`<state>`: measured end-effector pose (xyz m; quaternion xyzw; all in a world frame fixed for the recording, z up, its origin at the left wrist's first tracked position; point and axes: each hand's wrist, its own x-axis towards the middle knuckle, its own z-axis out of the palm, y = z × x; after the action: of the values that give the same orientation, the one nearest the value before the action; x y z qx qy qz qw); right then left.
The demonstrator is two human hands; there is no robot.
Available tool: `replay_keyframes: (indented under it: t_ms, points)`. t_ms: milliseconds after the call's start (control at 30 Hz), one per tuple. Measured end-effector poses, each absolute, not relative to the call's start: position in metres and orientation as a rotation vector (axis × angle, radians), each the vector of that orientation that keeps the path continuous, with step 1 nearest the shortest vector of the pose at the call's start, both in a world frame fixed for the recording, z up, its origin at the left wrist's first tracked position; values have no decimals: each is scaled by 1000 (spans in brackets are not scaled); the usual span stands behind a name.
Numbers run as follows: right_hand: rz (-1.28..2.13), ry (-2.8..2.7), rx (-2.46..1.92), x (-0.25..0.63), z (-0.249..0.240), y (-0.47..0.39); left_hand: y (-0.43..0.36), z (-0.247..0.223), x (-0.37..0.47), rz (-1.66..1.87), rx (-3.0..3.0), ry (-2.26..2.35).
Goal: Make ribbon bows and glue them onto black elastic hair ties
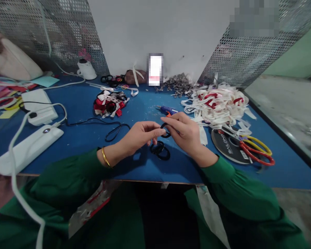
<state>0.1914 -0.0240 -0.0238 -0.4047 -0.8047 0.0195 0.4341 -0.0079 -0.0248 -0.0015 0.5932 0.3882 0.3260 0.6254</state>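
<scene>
Between my two hands is a black ring-shaped band [166,135], pinched from both sides above the blue table. My left hand [144,135], with a gold bangle at its wrist, grips the band's left side between thumb and fingers. My right hand [184,132] has its fingers closed on the right side of the same band. Just below them, a few black bands [163,153] lie on the table. Behind my right hand lies a blue glue gun [168,110] with an orange part, partly covered by the fingers.
Red, white and black bows [110,103] lie back left. White ribbon pieces [220,105] are heaped at right, beside a black disc [229,147] and red-and-yellow scissors [257,151]. White power strips [28,148] and cords occupy the left. A phone [155,69] stands at the back.
</scene>
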Motion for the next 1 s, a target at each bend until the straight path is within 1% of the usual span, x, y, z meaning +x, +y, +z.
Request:
replay_keyframes:
  t_ms: [167, 333, 400, 467, 567, 700, 800, 900, 1000]
  points:
    - [115, -2009, -1119, 187, -23, -25, -25, -3, -10, 785, 1283, 880]
    - [192, -1947, -1214, 194, -15, -22, -26, -4, -12, 745, 1205, 828]
    - [198, -1829, -1365, 202, -13, -16, -26, -4, -11, 774, 1151, 835]
    - [281, -1742, -1569, 212, -14, -8, -25, -4, -11, 817, 1098, 857]
    - [368, -1762, -1807, 219, -20, 3, -24, -5, -10, 860, 1042, 877]
    - [356, -1818, -2008, 212, -30, 13, -24, -8, -9, 870, 1064, 882]
    - [380, -1775, -2064, 207, -34, 18, -24, -11, -8, 871, 1113, 879]
    - [551, -1711, -2036, 208, -34, 23, -23, -12, -8, 890, 1127, 878]
    - [913, -1500, -1941, 209, -33, 23, -23, -12, -8, 898, 1110, 881]
